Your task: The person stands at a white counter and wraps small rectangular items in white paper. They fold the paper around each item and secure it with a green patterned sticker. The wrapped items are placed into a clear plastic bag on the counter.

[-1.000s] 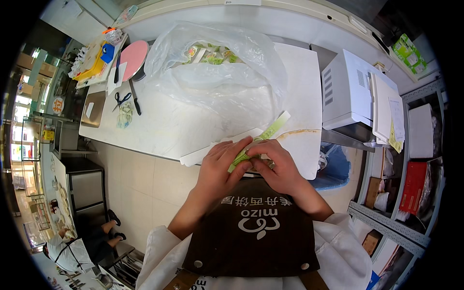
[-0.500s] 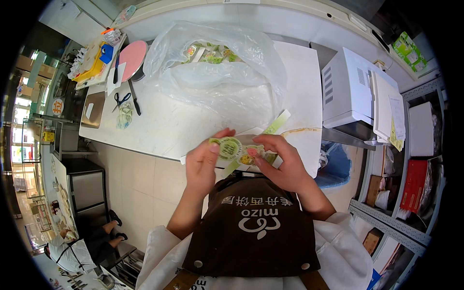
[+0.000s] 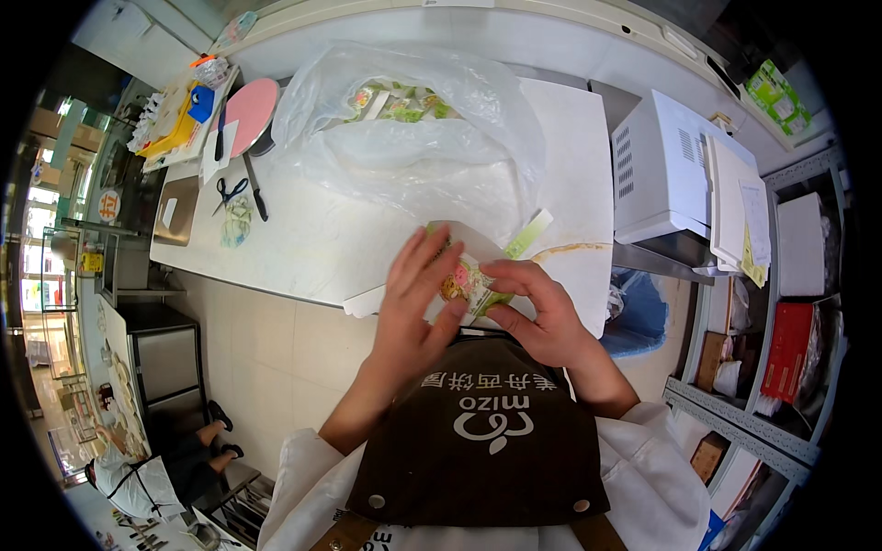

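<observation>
Close to my apron, over the table's front edge, my right hand [image 3: 548,310] pinches a printed paper package [image 3: 467,278] at its right side. The package is white and green with pink and yellow pictures; its exact shape is partly hidden by my hands. My left hand [image 3: 412,308] lies along the package's left side, fingers stretched and apart, somewhat blurred, with the thumb near its lower edge. Behind the right hand a green and white paper strip [image 3: 527,234] rests on the white table [image 3: 303,243]. Another white strip [image 3: 365,301] sticks out left of my left hand.
A large clear plastic bag [image 3: 386,170] holds several similar printed pieces [image 3: 409,103]. Scissors [image 3: 231,189], a knife [image 3: 255,188] and a pink round board [image 3: 253,112] are at the left. A white appliance [image 3: 657,165] stands right; a blue-lined bin [image 3: 638,317] is below.
My left hand has let go of the round green label end and moved right, its fingers stretching out beside the package. The package has turned in my right hand, which stays in place.
</observation>
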{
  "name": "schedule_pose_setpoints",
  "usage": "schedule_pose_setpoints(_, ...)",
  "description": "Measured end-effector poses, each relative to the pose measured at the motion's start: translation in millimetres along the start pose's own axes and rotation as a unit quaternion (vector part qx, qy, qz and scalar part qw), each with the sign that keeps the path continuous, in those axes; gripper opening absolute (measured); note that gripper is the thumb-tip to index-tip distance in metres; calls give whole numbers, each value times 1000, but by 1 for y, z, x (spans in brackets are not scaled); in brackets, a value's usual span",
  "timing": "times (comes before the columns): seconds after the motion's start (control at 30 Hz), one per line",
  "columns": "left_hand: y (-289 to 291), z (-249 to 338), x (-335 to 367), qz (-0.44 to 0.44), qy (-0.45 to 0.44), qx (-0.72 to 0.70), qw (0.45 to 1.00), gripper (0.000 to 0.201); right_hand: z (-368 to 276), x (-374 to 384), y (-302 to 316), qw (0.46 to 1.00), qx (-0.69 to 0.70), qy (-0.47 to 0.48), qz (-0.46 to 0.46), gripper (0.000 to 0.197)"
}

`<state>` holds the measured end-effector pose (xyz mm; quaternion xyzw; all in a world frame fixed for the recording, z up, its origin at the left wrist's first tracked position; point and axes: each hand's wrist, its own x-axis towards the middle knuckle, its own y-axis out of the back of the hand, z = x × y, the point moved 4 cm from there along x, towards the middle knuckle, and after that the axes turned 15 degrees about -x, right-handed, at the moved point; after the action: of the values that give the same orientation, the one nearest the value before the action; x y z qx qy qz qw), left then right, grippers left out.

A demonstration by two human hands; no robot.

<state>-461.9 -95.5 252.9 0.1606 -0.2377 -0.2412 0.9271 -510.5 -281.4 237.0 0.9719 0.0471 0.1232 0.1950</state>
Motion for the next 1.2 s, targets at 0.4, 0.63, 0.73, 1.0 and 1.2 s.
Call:
schedule_pose_setpoints(0.4, -22, -7, -11, -87, -17, -67, 994, 63, -2, -1, -12, 999, 7, -3, 38, 53)
schedule_pose_setpoints(0.63, -15, 2, -2, -56, 10, -80, 995, 65, -4, 1, -14, 998, 49, -28, -37, 57)
schedule_pose_setpoints(0.73, -7, -15, -7, -55, 24, -82, 995, 62, -11, 5, -10, 997, 56, -24, -44, 56)
schedule_pose_setpoints(1.0, 1, -25, -13, 48, 115, -323, 938, 60, -4, 3, -4, 996, -53, 57, -46, 23)
schedule_pose_setpoints(1.2, 5, -2, -5, 81, -39, -157, 984, 78, -1, -1, -3, 1000, -3, 1, -24, 20)
